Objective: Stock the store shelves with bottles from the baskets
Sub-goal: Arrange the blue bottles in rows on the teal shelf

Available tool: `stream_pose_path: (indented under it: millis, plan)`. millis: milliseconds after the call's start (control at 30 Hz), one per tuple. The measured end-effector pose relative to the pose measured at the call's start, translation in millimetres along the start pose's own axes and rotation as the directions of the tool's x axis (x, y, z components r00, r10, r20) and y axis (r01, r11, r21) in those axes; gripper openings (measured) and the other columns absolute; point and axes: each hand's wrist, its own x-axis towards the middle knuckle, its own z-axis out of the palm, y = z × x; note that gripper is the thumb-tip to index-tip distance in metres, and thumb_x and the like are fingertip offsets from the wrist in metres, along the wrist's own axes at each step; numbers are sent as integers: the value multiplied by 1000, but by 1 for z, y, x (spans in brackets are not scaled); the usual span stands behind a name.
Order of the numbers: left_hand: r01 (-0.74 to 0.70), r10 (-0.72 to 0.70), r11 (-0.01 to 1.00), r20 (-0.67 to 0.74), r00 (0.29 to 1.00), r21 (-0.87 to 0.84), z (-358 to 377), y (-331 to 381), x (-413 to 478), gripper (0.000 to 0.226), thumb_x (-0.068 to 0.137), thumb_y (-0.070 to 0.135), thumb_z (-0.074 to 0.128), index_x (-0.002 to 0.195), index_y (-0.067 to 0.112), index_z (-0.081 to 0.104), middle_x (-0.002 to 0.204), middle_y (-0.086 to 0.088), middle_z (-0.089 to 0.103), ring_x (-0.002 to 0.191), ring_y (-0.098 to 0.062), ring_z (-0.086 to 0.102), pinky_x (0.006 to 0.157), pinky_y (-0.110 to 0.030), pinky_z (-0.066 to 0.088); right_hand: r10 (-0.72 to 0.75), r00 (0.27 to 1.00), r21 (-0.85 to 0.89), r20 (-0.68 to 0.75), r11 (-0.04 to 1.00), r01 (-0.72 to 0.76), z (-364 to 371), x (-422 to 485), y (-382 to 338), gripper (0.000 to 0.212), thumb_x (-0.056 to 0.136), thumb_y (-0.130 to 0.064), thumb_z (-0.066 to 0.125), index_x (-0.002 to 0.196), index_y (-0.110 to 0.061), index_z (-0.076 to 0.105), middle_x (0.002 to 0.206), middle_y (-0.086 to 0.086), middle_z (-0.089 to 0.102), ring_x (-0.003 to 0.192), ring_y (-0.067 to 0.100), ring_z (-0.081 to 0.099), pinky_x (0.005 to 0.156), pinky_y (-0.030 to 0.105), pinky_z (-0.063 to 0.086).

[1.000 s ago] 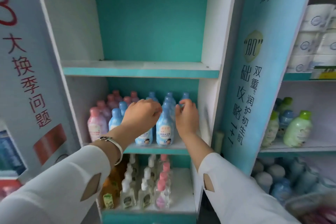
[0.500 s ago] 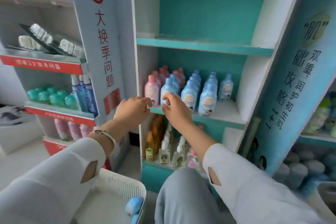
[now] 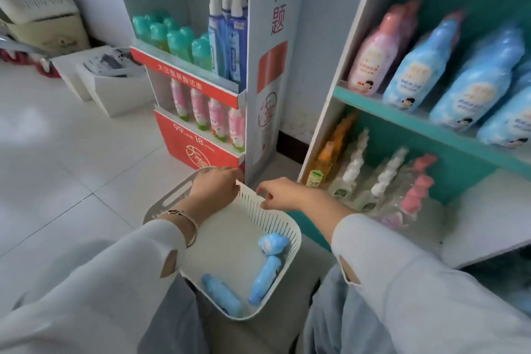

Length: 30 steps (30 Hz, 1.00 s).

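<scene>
Head | both hands (image 3: 214,190) (image 3: 283,194) empty, half-open over basket (image 3: 283,227) | shelves (image 3: 402,112) beside.

I have one view only, from the head camera, worn high and pitched steeply down and forward over my own sleeves and lap. It sits close above the white slotted plastic basket (image 3: 270,218) on the pale tiled floor (image 3: 71,158). The wide lens bends the teal-edged white shelf unit (image 3: 402,112) along the right edge and the red-fronted cardboard display rack (image 3: 198,138) at upper centre.
</scene>
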Motion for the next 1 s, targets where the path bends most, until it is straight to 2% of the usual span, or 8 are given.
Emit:
stream_pose_path:
  millis: [133, 267, 333, 433, 633, 733, 867, 1000]
  plan:
    - [-10, 9, 1000, 86, 996, 19, 38, -14, 10, 31, 94, 21, 42, 122, 25, 55, 124, 2, 59, 112, -21, 56, 94, -35, 42, -5, 995, -52, 103, 999, 10, 23, 29, 4, 39, 93, -27, 54, 131, -23, 48, 131, 6, 53, 111, 24, 55, 79, 30, 44]
    - [-58, 58, 998, 224, 973, -5, 80, -11, 25, 30, 92, 22, 46, 121, 24, 53, 121, 1, 61, 112, -21, 56, 95, -34, 41, 22, 987, -78, 160, 997, -9, 36, 39, 18, 38, 93, -22, 54, 130, -17, 50, 129, 11, 54, 110, 27, 56, 86, 33, 47]
    - [-79, 86, 996, 281, 956, -36, 104, -2, 34, 32, 92, 23, 46, 123, 26, 52, 123, 2, 59, 114, -21, 54, 95, -34, 40, 49, 987, -96, 152, 995, -34, 41, 45, 26, 34, 94, -21, 51, 128, -17, 52, 125, 10, 56, 105, 26, 57, 82, 34, 48]
    - [-85, 114, 992, 350, 930, -96, 138, 14, 42, 40, 92, 23, 49, 131, 31, 47, 128, 3, 56, 117, -20, 52, 96, -33, 40, 84, 992, -143, 99, 987, -69, 47, 53, 35, 27, 97, -25, 46, 121, -18, 56, 116, 9, 60, 95, 24, 57, 70, 31, 42]
    - [-32, 131, 975, 447, 885, -221, 191, 18, 52, 43, 89, 21, 57, 131, 25, 50, 135, 3, 52, 124, -19, 47, 102, -32, 39, 88, 985, -166, -145, 980, -112, 55, 67, 55, 22, 96, -25, 48, 115, -20, 56, 116, 5, 55, 95, 24, 56, 69, 32, 37]
    - [-85, 211, 958, 468, 858, -275, 216, 26, 56, 46, 86, 22, 58, 131, 29, 49, 135, 5, 52, 125, -20, 46, 104, -33, 38, 98, 976, -96, -196, 988, -119, 61, 77, 71, 22, 96, -24, 46, 117, -20, 53, 119, 4, 51, 102, 25, 54, 73, 33, 38]
    - [-222, 323, 940, 466, 823, -260, 241, 44, 63, 46, 85, 21, 60, 129, 26, 51, 132, 5, 52, 122, -21, 46, 101, -34, 40, 140, 986, 12, -86, 990, -140, 72, 84, 89, 30, 96, -26, 48, 126, -22, 47, 126, 0, 51, 105, 22, 54, 77, 32, 43]
    - [-282, 315, 949, 410, 856, -142, 253, 51, 62, 41, 86, 24, 55, 127, 26, 52, 132, 5, 50, 120, -23, 46, 96, -32, 36, 151, 989, 40, -1, 988, -151, 82, 85, 98, 29, 97, -26, 47, 125, -22, 49, 127, 0, 53, 106, 21, 55, 80, 33, 47]
